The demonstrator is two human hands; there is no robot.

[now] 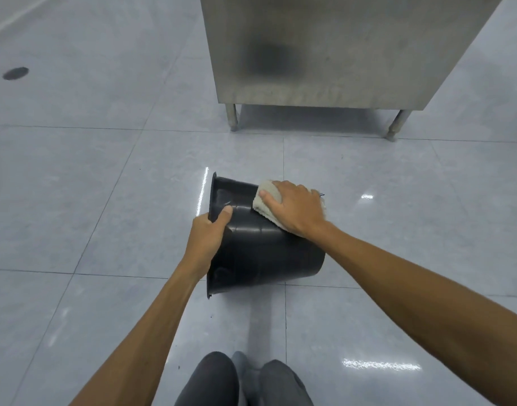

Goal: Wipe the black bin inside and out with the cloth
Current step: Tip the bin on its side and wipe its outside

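The black bin [260,253] lies on its side on the tiled floor, its open mouth facing left and its base to the right. My left hand [206,238] grips the bin's rim, thumb on the outer wall. My right hand [295,209] presses a pale, off-white cloth [266,202] flat against the upper outside wall near the base end. Most of the cloth is hidden under the palm. The bin's inside is not visible from here.
A stainless steel cabinet [333,54] on short legs [232,117] stands just beyond the bin. A round dark floor drain [15,73] sits far left. My knees in grey trousers [242,379] are at the bottom edge. Glossy grey floor tiles surround the bin.
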